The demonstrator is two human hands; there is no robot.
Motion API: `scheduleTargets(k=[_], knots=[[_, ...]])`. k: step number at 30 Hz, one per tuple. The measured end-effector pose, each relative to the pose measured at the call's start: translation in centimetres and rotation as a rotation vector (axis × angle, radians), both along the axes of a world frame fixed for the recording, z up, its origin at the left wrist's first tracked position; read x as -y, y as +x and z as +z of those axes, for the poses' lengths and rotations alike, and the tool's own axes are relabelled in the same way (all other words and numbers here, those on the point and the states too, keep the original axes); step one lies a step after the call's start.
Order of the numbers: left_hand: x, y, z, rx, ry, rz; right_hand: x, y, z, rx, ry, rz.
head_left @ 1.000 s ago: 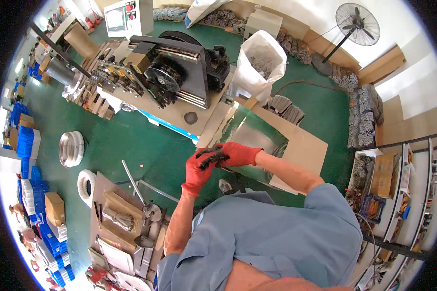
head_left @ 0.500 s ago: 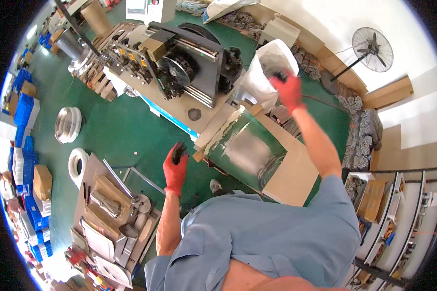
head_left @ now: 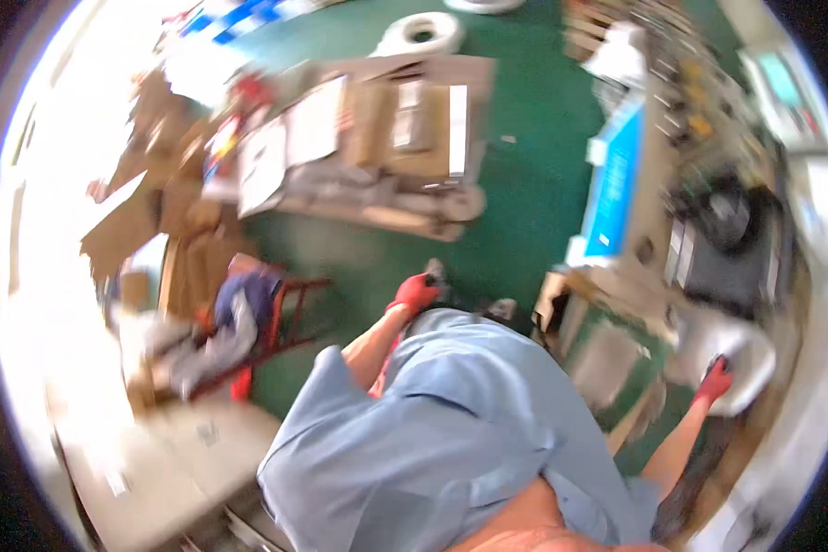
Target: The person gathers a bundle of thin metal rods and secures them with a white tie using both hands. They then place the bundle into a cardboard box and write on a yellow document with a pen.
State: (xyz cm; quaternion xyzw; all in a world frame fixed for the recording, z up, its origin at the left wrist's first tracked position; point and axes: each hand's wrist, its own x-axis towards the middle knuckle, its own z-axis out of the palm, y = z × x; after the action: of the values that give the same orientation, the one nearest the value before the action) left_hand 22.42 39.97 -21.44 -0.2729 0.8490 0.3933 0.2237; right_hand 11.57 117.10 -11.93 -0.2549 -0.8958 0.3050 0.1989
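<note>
My left hand, in a red glove, hangs low in front of my body near my shoes. Its fingers are smeared and partly turned away, so what they hold, if anything, does not show. Far to the right, my right hand, gloved in red with dark finger parts, reaches over the white-lined bin. Blur hides whether those fingers are closed. Between my body and the bin is the worktop with a greyish sheet. Beyond it stands the black machine on a long bench.
A low table ahead carries cardboard, papers and metal pieces. White coils lie behind it on the green floor. To the left, clothes drape a red-framed chair beside a pale tabletop; cardboard boxes are piled beyond.
The view has swung strongly to the left, bringing the chair and boxes in and the machine to the right edge. My left hand has dropped closer to my body; my right hand stays at the bin.
</note>
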Motion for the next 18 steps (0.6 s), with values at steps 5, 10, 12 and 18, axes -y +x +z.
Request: scheduleTargets(k=[5,10,12,18], knots=[[0.9,2.0,-2.3,-0.253,0.203,0.426,28.0,-2.0,-9.4,0.315,-0.442,0.492],[0.4,-2.7,7.0,-0.532,0.718,0.593,56.0,-2.8,2.2,0.552,-1.683,0.762],[1.5,-4.3,7.2,-0.620,0.933,0.526,62.2,-3.1,5.2,0.596,-1.831,0.846],[9.2,-5.4,13.3,-0.814,1.487,0.751,76.0,-1.6,5.3,0.786,-1.980,1.011]])
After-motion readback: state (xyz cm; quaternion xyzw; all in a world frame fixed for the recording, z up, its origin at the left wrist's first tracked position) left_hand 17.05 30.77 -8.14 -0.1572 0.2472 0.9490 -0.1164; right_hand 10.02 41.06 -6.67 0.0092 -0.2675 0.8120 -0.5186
